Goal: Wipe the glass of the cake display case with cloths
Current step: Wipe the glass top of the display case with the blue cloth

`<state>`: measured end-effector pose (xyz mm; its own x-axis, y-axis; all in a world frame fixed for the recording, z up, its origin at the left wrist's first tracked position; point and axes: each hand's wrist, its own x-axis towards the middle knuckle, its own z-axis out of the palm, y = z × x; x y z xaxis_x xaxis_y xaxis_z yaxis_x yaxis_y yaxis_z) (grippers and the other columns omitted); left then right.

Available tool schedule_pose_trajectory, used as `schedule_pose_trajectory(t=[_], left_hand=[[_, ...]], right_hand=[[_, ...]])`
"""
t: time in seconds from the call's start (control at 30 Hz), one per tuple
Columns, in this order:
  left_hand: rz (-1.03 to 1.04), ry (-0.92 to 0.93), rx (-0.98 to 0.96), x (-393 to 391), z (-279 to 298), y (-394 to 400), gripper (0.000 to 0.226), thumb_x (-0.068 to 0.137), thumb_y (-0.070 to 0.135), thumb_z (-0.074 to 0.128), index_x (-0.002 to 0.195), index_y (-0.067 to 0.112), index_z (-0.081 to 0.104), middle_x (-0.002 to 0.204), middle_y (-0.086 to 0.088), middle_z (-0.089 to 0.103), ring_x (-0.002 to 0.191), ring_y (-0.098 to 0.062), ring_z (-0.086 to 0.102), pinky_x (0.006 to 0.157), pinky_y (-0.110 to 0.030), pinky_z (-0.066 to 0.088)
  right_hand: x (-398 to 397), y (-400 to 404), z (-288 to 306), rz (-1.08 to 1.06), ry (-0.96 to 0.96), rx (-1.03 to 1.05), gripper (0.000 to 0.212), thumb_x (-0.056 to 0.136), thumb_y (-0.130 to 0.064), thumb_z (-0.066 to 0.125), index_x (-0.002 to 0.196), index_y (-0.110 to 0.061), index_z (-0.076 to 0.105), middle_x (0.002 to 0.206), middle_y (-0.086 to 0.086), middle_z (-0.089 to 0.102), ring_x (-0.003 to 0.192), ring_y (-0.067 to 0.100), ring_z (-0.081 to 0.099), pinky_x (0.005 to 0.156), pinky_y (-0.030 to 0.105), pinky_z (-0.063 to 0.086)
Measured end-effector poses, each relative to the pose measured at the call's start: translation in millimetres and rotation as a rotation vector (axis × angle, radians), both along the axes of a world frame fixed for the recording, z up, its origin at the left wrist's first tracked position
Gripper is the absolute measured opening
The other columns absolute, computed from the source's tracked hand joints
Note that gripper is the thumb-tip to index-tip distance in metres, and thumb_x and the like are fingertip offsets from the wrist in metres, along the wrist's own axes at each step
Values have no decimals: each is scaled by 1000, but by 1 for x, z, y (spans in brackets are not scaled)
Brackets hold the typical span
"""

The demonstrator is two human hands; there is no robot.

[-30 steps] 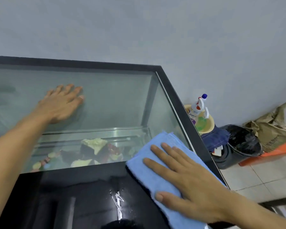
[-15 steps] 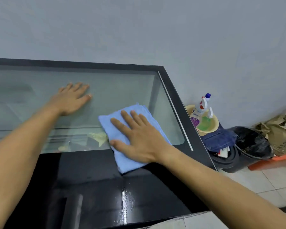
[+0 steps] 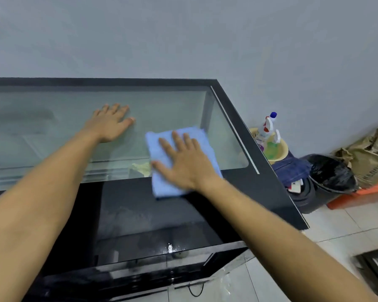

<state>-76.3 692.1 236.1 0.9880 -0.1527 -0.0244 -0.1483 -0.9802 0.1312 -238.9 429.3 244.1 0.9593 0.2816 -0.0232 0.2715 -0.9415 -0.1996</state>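
- Since the previous frame, the folded light-blue microfibre cloth [image 3: 179, 158] and the right hand [image 3: 184, 164] on it have shifted further onto the glass, away from the black near panel; the left hand [image 3: 110, 123] has kept its place.
- Left hand: flat on the clear glass top of the black-framed cake display case [image 3: 59, 127], fingers straight and spread, holding nothing.
- Blue cloth: lies flat, straddling the near edge of the glass pane and the glossy black panel, right of the left hand and apart from it.
- Right hand: palm down on the cloth, fingers straight and spread, pressing it rather than gripping it.
- Beneath the glass, pale cake pieces [image 3: 141, 168] show just left of the cloth.
- Right of the case, on the tiled floor: a white spray bottle with blue cap and red trigger [image 3: 266, 127], standing in a yellow plastic basin [image 3: 278, 152]; its label is too small to read.
- Further right: a black bucket [image 3: 332, 177], then a crumpled brown paper sack [image 3: 371, 158] with dark printing, illegible.
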Motion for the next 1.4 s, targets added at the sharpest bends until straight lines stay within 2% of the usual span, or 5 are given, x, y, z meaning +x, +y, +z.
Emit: schedule_pose_trajectory(t=[0.23,0.47,0.67,0.87,1.4], left_hand=[[-10,13,2,-3,5,1,71,105,67,20,166,30,14,174,-5,7,160,-34,8,129,-50,7],[-11,11,-5,-8,7,-2,70,106,64,21,166,29,14,174,-5,5,160,-32,6,128,-50,5],[-28,36,-9,1,3,3,64,109,56,20,167,30,11,175,-2,1,160,-31,3,129,-50,4],[-111,28,-18,15,4,18,70,104,68,14,165,33,13,174,0,5,160,-30,7,128,-50,7],[-55,28,-118,30,5,26,67,108,57,16,166,24,11,174,3,2,161,-19,-1,129,-40,-1]], right_hand=[[-116,-133,11,-27,35,12,71,90,-85,14,155,-61,2,169,-22,-14,156,4,-18,128,33,-9],[57,-89,8,-343,14,-31,80,97,-75,20,164,-32,13,173,10,6,157,37,7,126,51,5],[0,76,2,151,18,-16,77,101,-70,31,165,-32,11,173,9,1,159,35,-2,127,51,-3],[-114,-80,12,140,52,12,68,95,-81,24,156,-61,0,168,-24,-16,154,3,-22,126,29,-14],[288,99,14,-161,84,-5,76,98,-72,24,164,-35,12,173,7,1,158,37,-1,126,52,-1]])
